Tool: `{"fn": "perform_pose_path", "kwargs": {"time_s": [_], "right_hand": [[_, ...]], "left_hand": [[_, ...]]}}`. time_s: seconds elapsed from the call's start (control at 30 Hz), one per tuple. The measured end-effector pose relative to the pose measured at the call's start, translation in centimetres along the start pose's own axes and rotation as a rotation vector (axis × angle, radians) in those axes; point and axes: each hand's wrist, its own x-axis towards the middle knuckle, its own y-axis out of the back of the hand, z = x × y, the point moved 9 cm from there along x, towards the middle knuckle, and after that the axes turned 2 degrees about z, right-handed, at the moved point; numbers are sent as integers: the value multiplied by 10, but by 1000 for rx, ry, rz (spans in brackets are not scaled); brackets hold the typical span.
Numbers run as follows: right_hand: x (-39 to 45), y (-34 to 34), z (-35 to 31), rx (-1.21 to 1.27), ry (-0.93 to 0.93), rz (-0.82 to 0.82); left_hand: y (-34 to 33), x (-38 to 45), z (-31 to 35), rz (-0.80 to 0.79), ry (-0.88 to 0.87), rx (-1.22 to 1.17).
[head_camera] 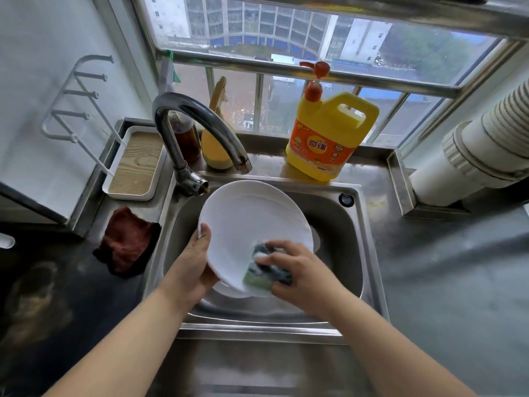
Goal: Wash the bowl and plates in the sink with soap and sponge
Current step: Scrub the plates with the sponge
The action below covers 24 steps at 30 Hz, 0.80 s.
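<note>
A large white plate [246, 224] is held tilted over the steel sink [337, 224]. My left hand [191, 267] grips its left rim, thumb on the face and fingers behind. My right hand [297, 270] holds a foamy dark-and-green sponge [264, 267] pressed against the plate's lower right face. Below the held plate, more white dishware [226, 290] lies in the basin, mostly hidden. A yellow soap bottle [329, 136] with an orange pump stands on the ledge behind the sink.
The curved tap [197, 124] arches over the sink's back left. A dark red cloth [128, 242] lies on the counter left of the sink, with a white tray [134, 164] behind it. Two bottles stand behind the tap. A white duct [481, 144] sits at right.
</note>
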Motion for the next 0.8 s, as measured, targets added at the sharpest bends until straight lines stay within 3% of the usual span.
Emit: {"fn": "perform_pose_path", "kwargs": {"time_s": [0.13,0.3,0.5,0.7,0.8], "right_hand": [[7,38,45,-234,-143,114],[-13,68,76,-225,-285,177],[-28,19,41,-155,-196,-246],[-22,16,30,146,-264,-119],[-17,24,25,124,-259,-91]], "left_hand": [[12,3,5,31,-4,44],[25,8,13,51,43,77],[26,16,16,91,84,119],[31,25,13,85,64,272],[34,23,11,110,55,411]]}}
